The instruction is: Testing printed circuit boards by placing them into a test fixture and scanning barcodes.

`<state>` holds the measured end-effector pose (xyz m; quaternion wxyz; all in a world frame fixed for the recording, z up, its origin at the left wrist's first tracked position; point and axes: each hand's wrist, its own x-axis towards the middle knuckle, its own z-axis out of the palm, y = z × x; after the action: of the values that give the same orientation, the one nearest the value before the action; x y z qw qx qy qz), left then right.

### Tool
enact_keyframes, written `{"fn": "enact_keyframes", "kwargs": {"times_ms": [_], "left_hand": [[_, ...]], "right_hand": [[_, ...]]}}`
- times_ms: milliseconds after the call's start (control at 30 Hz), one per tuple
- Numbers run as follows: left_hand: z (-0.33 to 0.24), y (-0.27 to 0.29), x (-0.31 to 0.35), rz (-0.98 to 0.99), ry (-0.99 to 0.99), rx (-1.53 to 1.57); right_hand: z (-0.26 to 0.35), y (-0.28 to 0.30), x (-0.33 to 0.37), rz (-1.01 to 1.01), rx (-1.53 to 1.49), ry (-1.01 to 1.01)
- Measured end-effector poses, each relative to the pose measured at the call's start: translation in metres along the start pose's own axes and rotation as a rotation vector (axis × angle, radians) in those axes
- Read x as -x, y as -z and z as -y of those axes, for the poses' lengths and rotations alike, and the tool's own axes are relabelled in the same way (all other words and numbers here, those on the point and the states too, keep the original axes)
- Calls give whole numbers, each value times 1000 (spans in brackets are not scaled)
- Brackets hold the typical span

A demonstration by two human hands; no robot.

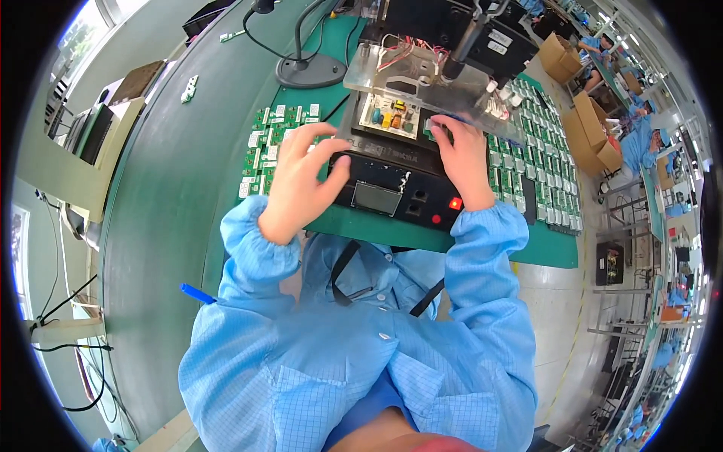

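Observation:
A black test fixture (pixel 392 154) with a small screen (pixel 376 199) and a lit red button (pixel 455 203) stands in front of me. In its bed lies a pale circuit board (pixel 388 114) bearing yellow, orange and blue components. My left hand (pixel 301 169) is at the fixture's left side, fingers curved and spread, nothing between them. At the right of the bed, my right hand (pixel 461 154) has its thumb and index fingertips at the edge of a small green circuit board (pixel 428 127), which they appear to pinch. Above the bed sits a clear plate (pixel 444 90) with wires.
Green circuit boards lie in rows left (pixel 260 147) and right (pixel 538 158) of the fixture on a green mat. A black round stand base (pixel 311 71) is behind the left boards. Cardboard boxes (pixel 591 135) and people in blue are beyond on the right.

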<state>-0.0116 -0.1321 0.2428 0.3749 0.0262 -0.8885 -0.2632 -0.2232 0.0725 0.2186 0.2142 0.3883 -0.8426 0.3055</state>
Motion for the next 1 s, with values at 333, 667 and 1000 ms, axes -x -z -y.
{"fn": "enact_keyframes", "kwargs": {"times_ms": [333, 667, 1000], "left_hand": [[-30, -39, -53, 62, -399, 185], [-30, 4, -241, -108, -346, 219], [-79, -42, -325, 381, 256, 527]], "right_hand": [[-1, -2, 1, -35, 50, 31], [-2, 7, 5, -102, -88, 93], [-34, 40, 42, -50, -156, -131]]}}
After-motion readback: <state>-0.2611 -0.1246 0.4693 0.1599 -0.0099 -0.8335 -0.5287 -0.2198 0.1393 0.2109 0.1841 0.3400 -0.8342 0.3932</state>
